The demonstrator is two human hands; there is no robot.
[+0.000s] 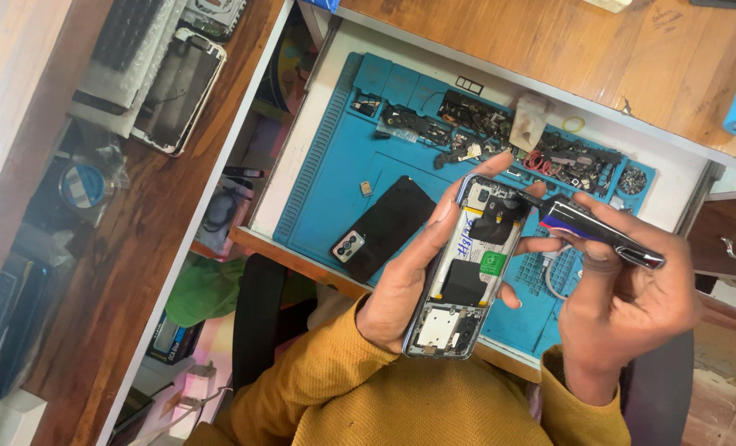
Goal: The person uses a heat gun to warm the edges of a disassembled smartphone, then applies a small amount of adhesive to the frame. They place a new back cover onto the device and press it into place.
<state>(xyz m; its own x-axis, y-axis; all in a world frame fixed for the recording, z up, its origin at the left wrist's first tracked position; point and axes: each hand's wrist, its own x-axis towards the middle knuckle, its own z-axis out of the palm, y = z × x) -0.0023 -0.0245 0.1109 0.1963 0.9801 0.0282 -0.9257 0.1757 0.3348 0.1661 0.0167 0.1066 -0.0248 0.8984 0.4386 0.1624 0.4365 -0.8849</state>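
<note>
Mustard sleeves frame the shot; an opened smartphone, back off, is cradled by its edges in the left hand above the blue repair mat. Fragile internals (best untouched). A flat pry tool is pinched in the right hand. Its black back cover lies nearby.

Mat centre bare beside back cover; parts pile crowds far edge.

A black back cover lies on the blue mat.
</note>
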